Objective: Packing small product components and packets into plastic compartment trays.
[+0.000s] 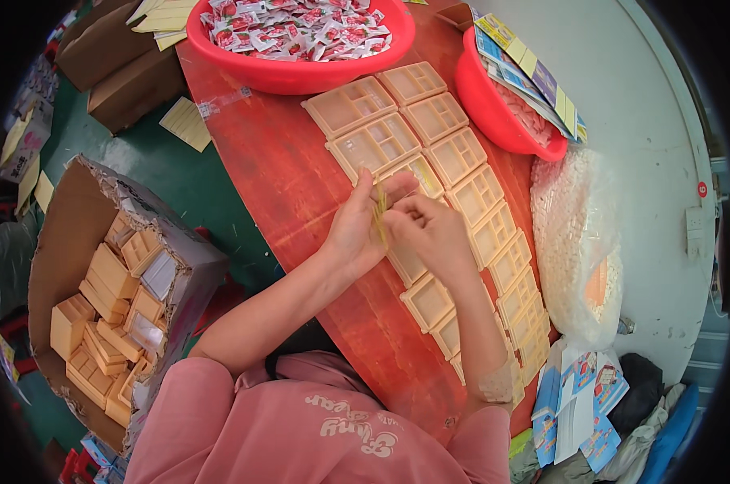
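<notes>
Above the red table, my left hand (357,226) is cupped around a small bunch of thin yellow sticks (378,214), its thumb and fingers raised at their sides. My right hand (431,234) meets it from the right, fingers curled in a pinch close to the sticks; what lies between those fingertips is too small to make out. Beneath both hands run two rows of pale orange plastic trays (455,155) divided into compartments. One tray (417,176) just beyond my fingers has something yellow in it. My forearms hide part of the nearer trays.
A red basin (300,77) of small printed sachets stands at the far edge. Another red basin (494,113) with cards across it sits far right, near a clear bag of pale pieces (576,242). At left, a cardboard box (66,234) holds stacked trays. Blue printed boxes (578,395) lie lower right.
</notes>
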Available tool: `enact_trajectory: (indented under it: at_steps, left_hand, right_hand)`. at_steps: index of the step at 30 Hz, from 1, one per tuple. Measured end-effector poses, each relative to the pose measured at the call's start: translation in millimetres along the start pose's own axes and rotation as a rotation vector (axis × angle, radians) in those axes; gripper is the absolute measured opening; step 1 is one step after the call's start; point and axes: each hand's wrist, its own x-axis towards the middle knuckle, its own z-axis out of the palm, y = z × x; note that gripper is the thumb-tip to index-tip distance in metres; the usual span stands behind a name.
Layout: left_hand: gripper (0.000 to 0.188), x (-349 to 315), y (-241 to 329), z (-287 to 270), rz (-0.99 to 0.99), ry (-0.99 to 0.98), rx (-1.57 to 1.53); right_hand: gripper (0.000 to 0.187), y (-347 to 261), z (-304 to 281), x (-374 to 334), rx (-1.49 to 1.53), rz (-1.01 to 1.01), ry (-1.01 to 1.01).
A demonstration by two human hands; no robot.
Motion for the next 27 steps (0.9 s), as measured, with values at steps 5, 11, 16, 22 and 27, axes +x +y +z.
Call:
enact_trajectory:
  at_steps: [5, 11, 16, 22, 27]
  left_hand:
    - [0.063, -1.0, -1.6, 9.5, 0.039, -0.064, 0.091]
    - [0.051, -4.7, 16.4, -4.1, 0.072, -0.075, -0.125]
    - [0.045, -7.6, 26.4, 0.4, 0.183, 0.043, -0.132]
    - [0.05, -9.5, 35.8, -4.7, 0.161, 0.07, -0.146]
    - [0.051, -7.6, 40.2, -7.4, 0.173, 0.085, -0.135]
  right_hand:
    - [0.015, 3.2, 8.2, 1.0, -0.072, -0.093, 0.08]
    - [0.02, -3.4, -12.3, 38.5, 0.372, 0.069, -0.031]
    - [0.03, 27.0, -29.6, 101.3, -0.062, -0.087, 0.22]
    - [0.029, 24.4, -17.4, 129.2, -0.496, 0.002, 0.265]
    - [0.027, 25.0, -20.1, 130.8, -0.347, -0.004, 0.299]
